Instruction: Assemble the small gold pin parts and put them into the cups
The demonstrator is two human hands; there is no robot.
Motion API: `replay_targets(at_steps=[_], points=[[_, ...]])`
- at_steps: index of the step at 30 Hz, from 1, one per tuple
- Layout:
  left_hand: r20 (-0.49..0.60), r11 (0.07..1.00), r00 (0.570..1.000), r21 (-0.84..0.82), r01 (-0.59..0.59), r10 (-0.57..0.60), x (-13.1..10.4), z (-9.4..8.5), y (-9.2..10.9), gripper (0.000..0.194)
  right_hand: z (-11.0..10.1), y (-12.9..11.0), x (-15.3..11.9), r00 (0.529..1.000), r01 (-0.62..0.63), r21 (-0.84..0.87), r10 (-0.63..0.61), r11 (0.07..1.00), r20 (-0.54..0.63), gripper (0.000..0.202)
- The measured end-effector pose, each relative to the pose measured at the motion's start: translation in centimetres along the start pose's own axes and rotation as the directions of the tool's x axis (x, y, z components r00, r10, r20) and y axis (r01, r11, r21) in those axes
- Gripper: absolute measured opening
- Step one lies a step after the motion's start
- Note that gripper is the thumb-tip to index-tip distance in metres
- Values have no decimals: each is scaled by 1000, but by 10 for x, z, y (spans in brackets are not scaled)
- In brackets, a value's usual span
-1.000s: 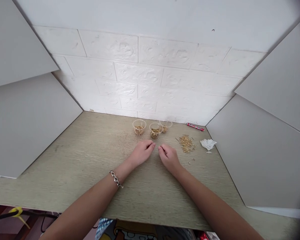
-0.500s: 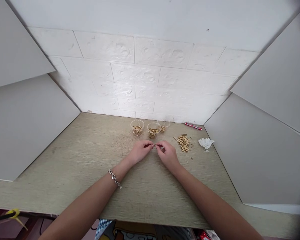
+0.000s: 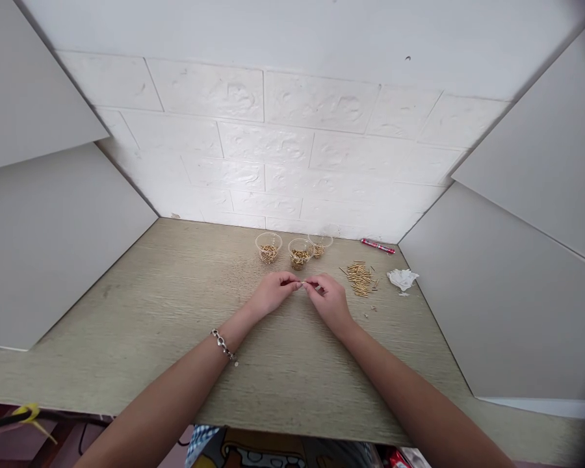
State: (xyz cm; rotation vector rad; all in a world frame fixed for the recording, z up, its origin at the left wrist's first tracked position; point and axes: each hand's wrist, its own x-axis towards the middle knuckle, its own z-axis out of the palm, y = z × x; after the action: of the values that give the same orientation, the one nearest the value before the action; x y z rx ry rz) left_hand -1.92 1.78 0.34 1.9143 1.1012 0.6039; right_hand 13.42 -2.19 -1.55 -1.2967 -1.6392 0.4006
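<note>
My left hand [image 3: 272, 292] and my right hand [image 3: 329, 300] meet fingertip to fingertip above the table, both closed in a pinch. Between them is a tiny pale gold piece, mostly covered by the fingers and too small to name. Just beyond the fingers stand a clear plastic cup [image 3: 269, 242] and a second clear cup [image 3: 293, 247], each holding small gold metal parts [image 3: 300, 255]. Partly behind the second cup sits a third clear cup [image 3: 327, 242] with fewer parts. To the right of my right hand lies a pile of thin gold pins [image 3: 361, 278].
Crumpled white tissue [image 3: 402, 279] lies right of the pins, and a red pen-like tube [image 3: 377, 246] rests by the wall. Tiny bits [image 3: 373, 308] are scattered nearer me. Fine crumbs [image 3: 238, 276] spread left of the cups. Grey panels [image 3: 511, 286] flank the wooden table [image 3: 141, 312].
The fingertips of both hands have come slightly closer together, covering more of the small piece between them. The cups and the pile of pins stay put.
</note>
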Motion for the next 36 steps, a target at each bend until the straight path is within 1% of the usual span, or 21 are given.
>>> replay_targets(at_steps=[4,9,12,16,20,23,28,33,36], points=[[-4,1000,1000,-1,2,-2,-1,-1,1,31,0,0,0,1000,13,4,-13,1000,18,13],[-14,1000,1000,5,24,-24,-3,-1,5,31,0,0,-1,998,16,-21,-14,1000,69,17],[-14,1000,1000,6,21,-21,-3,0,6,31,0,-1,-2,999,5,-33,-4,999,47,16],[-5,1000,1000,11,11,-11,-1,0,4,32,-1,-2,-1,1000,-13,-7,13,1000,9,15],[3,1000,1000,16,5,-5,-2,0,2,35,-1,-1,0,1000,-1,5,1,1000,14,15],[1,1000,1000,26,7,-8,-2,1,2,37,0,-1,0,1000,-14,6,14,1000,18,15],[-9,999,1000,36,9,-9,-3,2,3,34,-1,-1,1,997,-71,15,71,997,38,16],[5,999,1000,36,4,-5,-3,2,4,32,-1,-2,1,998,-63,58,62,996,22,16],[6,999,1000,41,-5,5,-3,1,5,32,-1,-2,1,997,-76,62,74,995,38,15]])
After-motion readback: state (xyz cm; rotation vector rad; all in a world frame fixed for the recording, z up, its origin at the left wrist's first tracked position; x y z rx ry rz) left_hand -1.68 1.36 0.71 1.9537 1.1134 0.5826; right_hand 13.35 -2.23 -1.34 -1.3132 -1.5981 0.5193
